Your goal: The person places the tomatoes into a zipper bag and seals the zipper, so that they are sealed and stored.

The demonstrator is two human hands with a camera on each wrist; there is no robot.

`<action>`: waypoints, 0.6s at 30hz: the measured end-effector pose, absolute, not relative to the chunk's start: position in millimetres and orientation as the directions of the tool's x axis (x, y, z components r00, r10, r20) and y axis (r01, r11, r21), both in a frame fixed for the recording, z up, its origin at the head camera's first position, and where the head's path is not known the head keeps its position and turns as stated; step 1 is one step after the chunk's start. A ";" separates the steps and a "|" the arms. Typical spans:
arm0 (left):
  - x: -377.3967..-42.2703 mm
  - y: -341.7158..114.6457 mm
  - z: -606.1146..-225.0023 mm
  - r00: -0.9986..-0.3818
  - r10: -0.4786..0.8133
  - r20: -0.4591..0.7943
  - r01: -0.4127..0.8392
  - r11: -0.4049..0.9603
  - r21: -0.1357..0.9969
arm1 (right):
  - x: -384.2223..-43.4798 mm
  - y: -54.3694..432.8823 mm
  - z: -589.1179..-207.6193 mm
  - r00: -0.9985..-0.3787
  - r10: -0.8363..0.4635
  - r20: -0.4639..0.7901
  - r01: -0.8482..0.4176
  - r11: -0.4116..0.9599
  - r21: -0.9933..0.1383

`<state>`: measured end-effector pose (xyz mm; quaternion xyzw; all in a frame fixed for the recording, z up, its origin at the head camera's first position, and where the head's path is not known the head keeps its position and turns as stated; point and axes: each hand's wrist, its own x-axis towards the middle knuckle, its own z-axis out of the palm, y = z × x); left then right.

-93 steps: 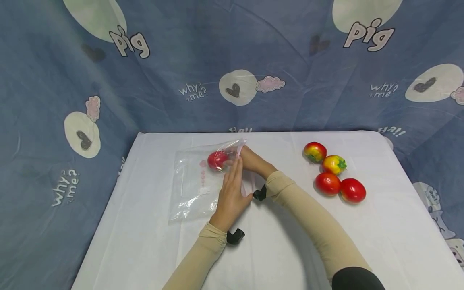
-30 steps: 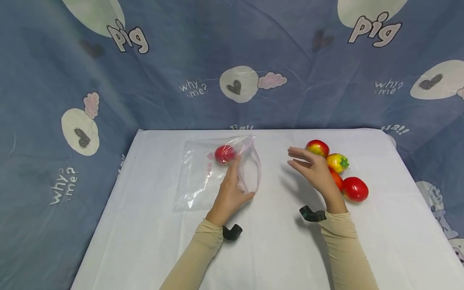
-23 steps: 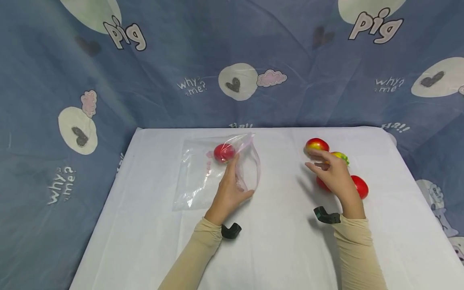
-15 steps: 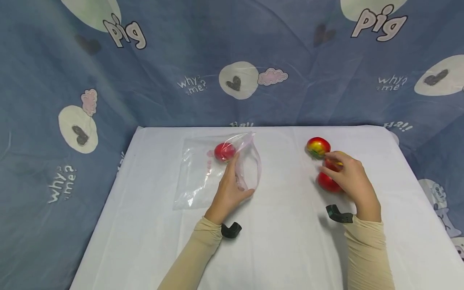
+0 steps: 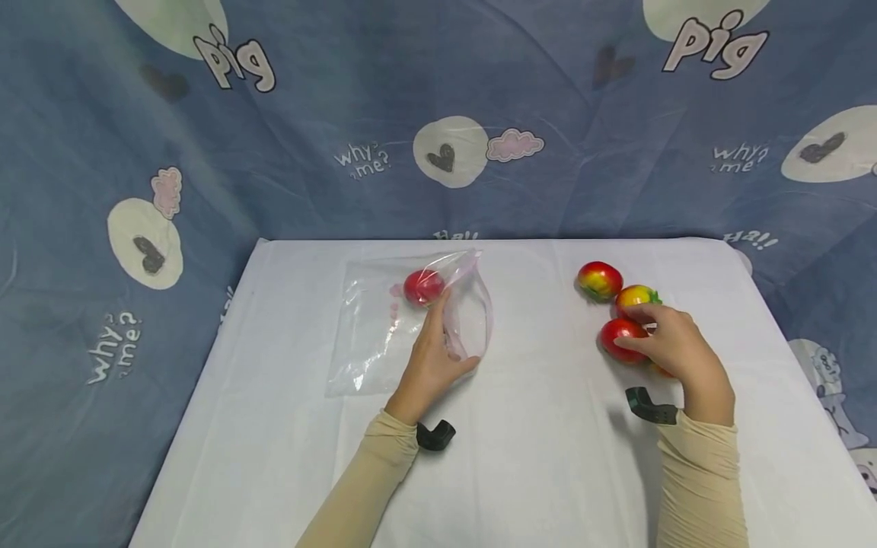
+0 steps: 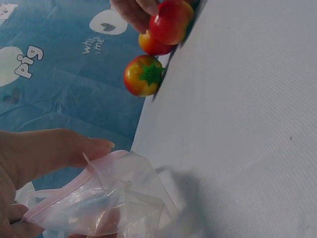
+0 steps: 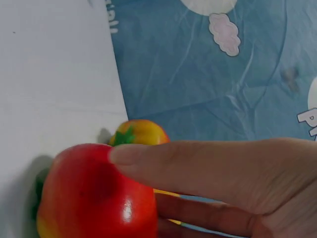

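Observation:
My left hand (image 5: 430, 367) holds the pink-edged mouth of a clear zip bag (image 5: 370, 342), thumb and fingers spread along the opening, which gapes to the right. One red tomato-like fruit (image 5: 423, 288) lies inside the bag. My right hand (image 5: 685, 358) grips another red tomato-like fruit (image 5: 620, 340), its thumb on the near side and its fingers behind. In the right wrist view this fruit (image 7: 94, 198) appears large beneath the thumb. Touching or close by are a yellow-red fruit (image 5: 636, 295) with a green calyx and a fruit (image 5: 661, 371) mostly hidden by the hand.
A red-and-yellow fruit (image 5: 599, 281) sits at the back of the group. A white cloth covers the table (image 5: 521, 457), and a blue printed curtain (image 5: 562, 190) hangs behind it. Black wrist mounts (image 5: 435, 436) stick out from both sleeves.
My right hand has left the bag, moved right and come onto a red fruit. The bag, with my left hand on it, has shifted slightly right, and its mouth has widened.

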<state>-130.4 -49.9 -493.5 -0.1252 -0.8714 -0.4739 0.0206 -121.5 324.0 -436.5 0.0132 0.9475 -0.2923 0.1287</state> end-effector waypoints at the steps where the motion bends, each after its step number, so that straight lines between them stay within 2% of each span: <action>1: -130.6 -49.9 -493.4 -0.967 0.201 0.156 0.240 0.520 0.820 | -121.0 324.6 -436.2 -0.964 -0.051 -0.262 0.105 0.831 -0.547; 18: -130.5 -49.4 -492.9 -0.970 0.192 0.147 0.228 0.528 0.818 | -122.7 326.8 -442.6 -0.954 -0.103 -0.283 0.076 0.826 -0.559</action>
